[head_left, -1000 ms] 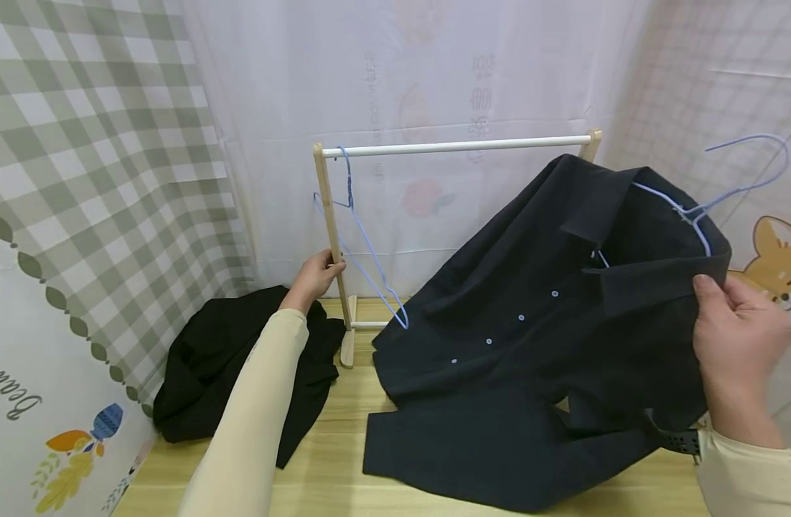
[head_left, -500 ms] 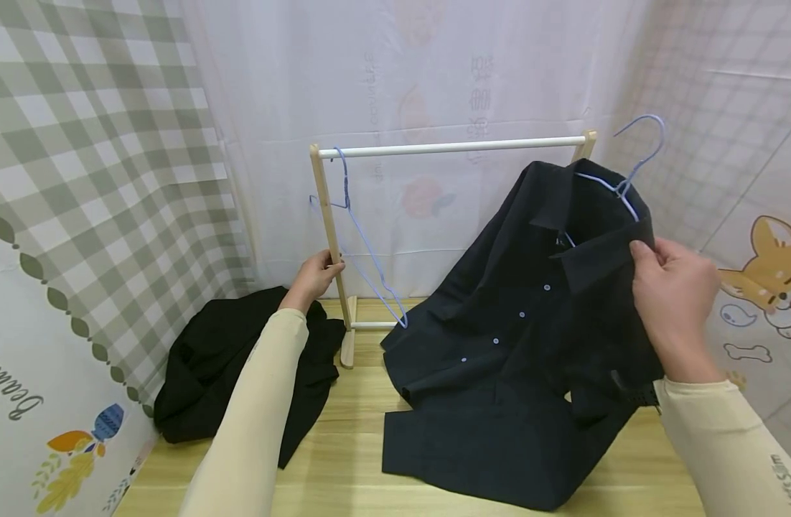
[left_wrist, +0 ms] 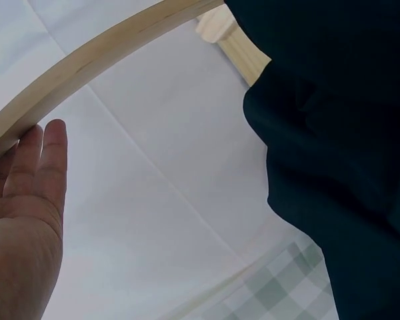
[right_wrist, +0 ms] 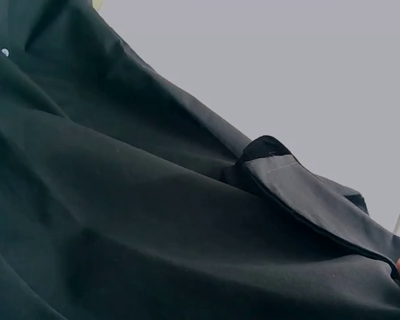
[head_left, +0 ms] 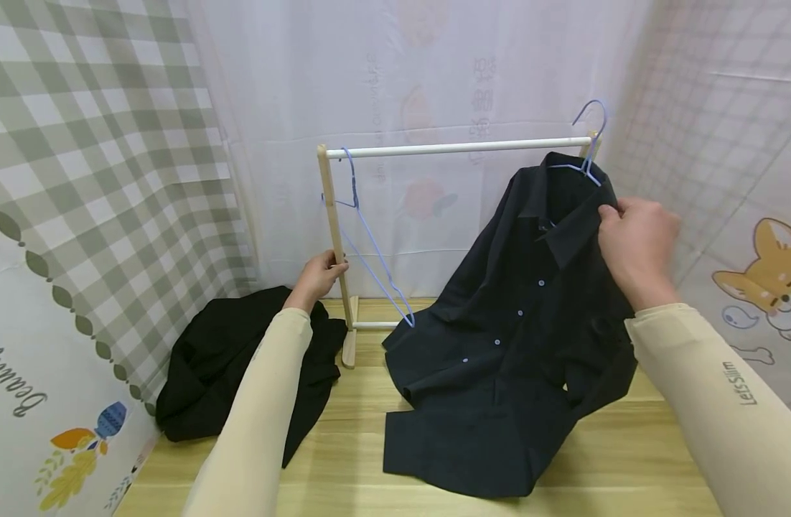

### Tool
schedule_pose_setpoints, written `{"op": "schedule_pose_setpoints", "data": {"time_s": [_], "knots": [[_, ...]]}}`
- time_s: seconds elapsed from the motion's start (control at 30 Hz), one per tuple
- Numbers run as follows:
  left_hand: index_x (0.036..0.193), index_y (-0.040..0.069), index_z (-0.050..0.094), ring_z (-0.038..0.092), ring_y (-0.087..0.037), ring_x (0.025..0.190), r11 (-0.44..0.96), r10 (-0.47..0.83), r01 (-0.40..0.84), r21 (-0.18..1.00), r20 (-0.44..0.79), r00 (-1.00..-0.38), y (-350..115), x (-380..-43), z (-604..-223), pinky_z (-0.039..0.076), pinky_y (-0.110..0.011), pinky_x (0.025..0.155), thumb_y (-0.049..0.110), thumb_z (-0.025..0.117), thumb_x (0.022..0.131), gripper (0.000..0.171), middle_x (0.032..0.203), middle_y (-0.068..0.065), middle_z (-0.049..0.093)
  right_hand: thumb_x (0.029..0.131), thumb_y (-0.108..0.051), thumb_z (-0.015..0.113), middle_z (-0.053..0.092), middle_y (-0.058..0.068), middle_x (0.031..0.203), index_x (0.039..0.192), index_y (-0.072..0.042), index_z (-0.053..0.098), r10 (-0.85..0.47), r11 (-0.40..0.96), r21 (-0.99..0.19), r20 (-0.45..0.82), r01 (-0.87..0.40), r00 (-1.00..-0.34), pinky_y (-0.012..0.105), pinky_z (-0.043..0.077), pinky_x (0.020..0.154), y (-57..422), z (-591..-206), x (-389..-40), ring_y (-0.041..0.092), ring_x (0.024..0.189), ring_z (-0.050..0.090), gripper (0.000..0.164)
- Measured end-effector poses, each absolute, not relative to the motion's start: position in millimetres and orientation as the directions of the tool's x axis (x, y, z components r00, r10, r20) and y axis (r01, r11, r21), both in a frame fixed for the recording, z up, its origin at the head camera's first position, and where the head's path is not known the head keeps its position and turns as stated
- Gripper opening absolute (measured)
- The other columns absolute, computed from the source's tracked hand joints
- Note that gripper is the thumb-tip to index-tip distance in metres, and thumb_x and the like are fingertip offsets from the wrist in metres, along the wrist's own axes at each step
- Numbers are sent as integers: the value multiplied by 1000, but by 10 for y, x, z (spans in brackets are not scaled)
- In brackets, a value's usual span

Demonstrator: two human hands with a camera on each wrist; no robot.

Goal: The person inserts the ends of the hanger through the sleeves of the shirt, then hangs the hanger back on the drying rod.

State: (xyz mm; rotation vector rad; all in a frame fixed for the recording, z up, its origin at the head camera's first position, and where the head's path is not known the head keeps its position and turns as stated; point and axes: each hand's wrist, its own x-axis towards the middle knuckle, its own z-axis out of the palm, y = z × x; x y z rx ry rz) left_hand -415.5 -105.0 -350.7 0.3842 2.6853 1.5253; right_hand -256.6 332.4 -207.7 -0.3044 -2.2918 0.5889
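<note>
Arms out, left hand gripping one rack at left, right hand pinching one black shirt by its collar near the rack's right end (two blue hangers, one inside it).

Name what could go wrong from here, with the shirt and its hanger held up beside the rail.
1. The hook appears near the right end of the white rail, so it might miss or slip past that end.
2. The right hand pinches the black shirt near its collar, so the hanger could twist inside.
3. The left hand holds only the left post, so a bump at the other end might shift the rack.
</note>
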Motion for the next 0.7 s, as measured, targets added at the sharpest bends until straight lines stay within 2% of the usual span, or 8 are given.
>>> {"op": "schedule_pose_setpoints", "data": {"time_s": [0.1,0.23,0.43,0.7], "knots": [[136,2,53,48,-36,129,493,225,203,846,101,-969,-1039,-4129,-3499,39,-51,105,27,50,106,39,136,-19,54,102,-20,44,64,35,93,94,14,69,370,879,-474,613,50,-698,58,36,82,3311,-2069,-2643,56,97,51,44],[136,2,53,48,-36,130,489,224,205,848,105,-969,-1036,-4115,-3497,39,-51,106,25,50,106,38,137,-19,54,102,-18,43,62,37,94,95,17,67,361,892,-445,588,83,-724,60,37,84,3304,-2109,-2716,57,97,50,43],[136,2,52,46,-35,131,483,222,191,855,91,-971,-1028,-4132,-3507,37,-51,107,24,51,106,37,137,-19,53,100,-15,46,61,39,88,88,20,65,286,934,-333,489,126,-824,61,40,77,3340,-2291,-2773,57,88,52,42],[137,2,51,46,-36,131,481,220,191,856,93,-971,-1021,-4145,-3512,39,-51,106,25,51,106,39,138,-19,53,100,-17,47,59,42,92,93,22,63,286,938,-316,478,141,-831,61,42,74,3384,-2356,-2805,58,88,52,42]]}}
